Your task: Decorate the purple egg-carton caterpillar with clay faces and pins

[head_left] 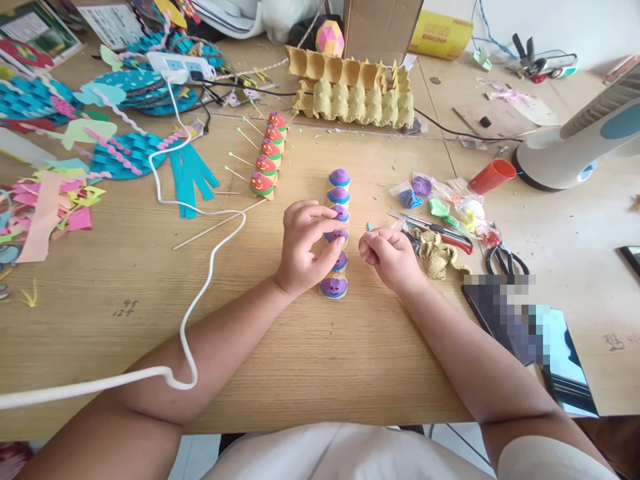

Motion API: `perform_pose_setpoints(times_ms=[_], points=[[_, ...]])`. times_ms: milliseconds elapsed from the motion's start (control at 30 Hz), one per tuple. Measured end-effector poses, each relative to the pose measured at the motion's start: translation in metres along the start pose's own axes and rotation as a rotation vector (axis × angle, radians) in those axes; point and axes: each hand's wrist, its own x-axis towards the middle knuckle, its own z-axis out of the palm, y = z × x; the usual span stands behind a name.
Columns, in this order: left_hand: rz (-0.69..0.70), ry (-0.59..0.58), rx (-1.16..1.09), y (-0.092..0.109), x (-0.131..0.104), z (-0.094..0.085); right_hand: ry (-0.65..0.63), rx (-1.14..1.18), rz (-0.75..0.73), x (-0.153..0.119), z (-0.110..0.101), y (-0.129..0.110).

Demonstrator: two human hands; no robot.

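Observation:
A strip of egg-carton cups (334,287) stands in front of me, its domes covered in purple clay with blue edges and small dark faces. My left hand (311,245) is over its middle cups, fingers apart and thumb spread; whether it touches them I cannot tell. To the right of the strip, my right hand (393,257) is closed, thumb against curled fingers. A tiny blue bit (369,227) shows just above its knuckles; whether the hand holds it is unclear.
A red-and-green caterpillar strip (268,157) with pins stands behind left. Clay packets (440,208), a utility knife (453,239), carton scraps (436,257) and scissors (507,260) lie right. A white cable (213,267) crosses my left arm. Egg cartons (357,100) stand behind.

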Motion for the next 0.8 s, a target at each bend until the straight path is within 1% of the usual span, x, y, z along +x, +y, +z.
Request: perform_pose_setpoints(times_ms=[67, 133, 200, 267, 367, 500, 600, 800], points=[[0.044, -0.001, 0.029, -0.0003, -0.0001, 0.0004, 0.009, -0.028, -0.011, 0.0007, -0.0005, -0.0001], [0.117, 0.012, 0.087, -0.0001, -0.0001, 0.0009, 0.008, -0.043, -0.002, 0.0015, -0.0002, -0.0001], [0.190, 0.031, 0.124, 0.0003, -0.0001, 0.0014, -0.010, -0.029, 0.004, 0.0021, 0.0006, 0.0001], [0.227, 0.042, 0.123, 0.0008, 0.0001, 0.0017, -0.028, 0.002, -0.002, 0.0023, 0.0011, 0.0000], [0.227, 0.048, 0.113, 0.0006, 0.0003, 0.0020, -0.024, 0.016, 0.019, 0.0017, 0.0005, -0.0013], [0.222, 0.030, 0.113, -0.0005, 0.0004, 0.0024, 0.009, -0.045, 0.045, 0.0003, -0.0013, -0.0035], [0.227, 0.012, 0.126, -0.0004, 0.0005, 0.0025, 0.012, -0.095, 0.021, -0.0001, -0.0019, -0.0032], [0.230, 0.000, 0.138, 0.0015, 0.0009, 0.0011, -0.039, -0.128, -0.042, 0.0005, -0.0024, 0.0017]])
